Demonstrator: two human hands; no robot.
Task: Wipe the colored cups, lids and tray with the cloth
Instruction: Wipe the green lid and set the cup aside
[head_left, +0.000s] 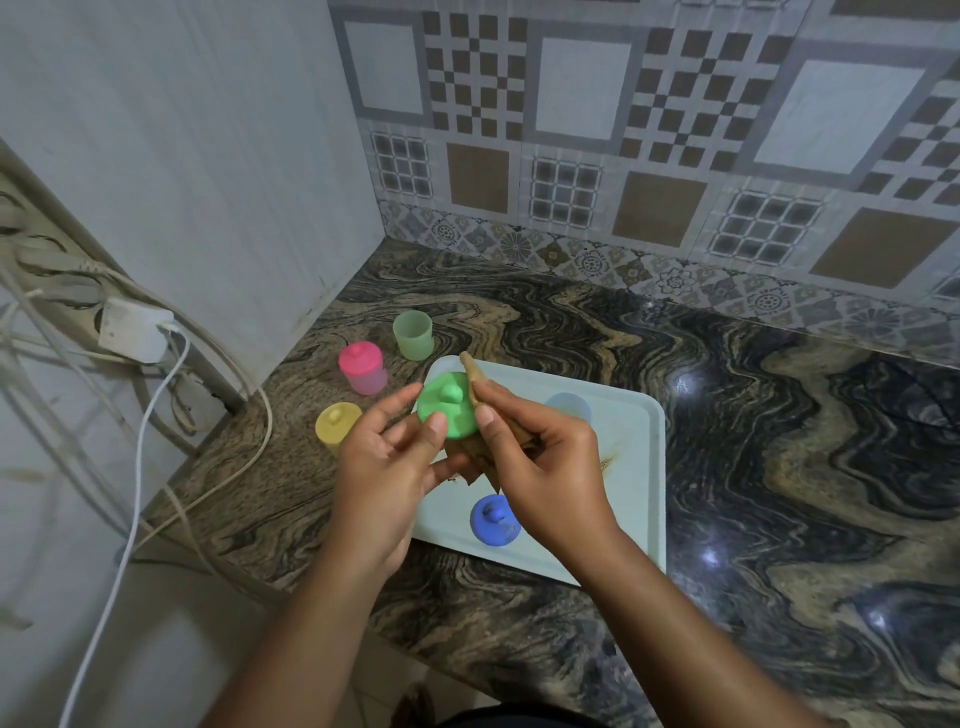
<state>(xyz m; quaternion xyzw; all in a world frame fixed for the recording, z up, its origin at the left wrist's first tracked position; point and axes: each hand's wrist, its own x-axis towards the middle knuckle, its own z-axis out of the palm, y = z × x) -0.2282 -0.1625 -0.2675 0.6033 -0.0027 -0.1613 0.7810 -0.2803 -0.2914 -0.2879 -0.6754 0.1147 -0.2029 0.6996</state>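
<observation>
hands (384, 457) raised over tray (623, 519), left pinching green lid (448, 410), right (540, 457) clutching cloth (475, 382).

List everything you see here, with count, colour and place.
Round green plastic lid: one, green, held in left hand.
Brown cloth: one, brown, gripped by right hand.
Open green plastic cup: one, green, counter beyond tray.
Lidded pink plastic cup: one, pink, counter left of tray.
Lidded yellow plastic cup: one, yellow, counter left of tray.
Round blue plastic lid: one, blue, on tray, near side.
Pale blue plastic cup: one, pale blue, on tray, far side.
Rectangular pale tray: one, whitish, on swirled stone counter.
White charger: one, white, left wall.
Hands: two, above the tray.
</observation>
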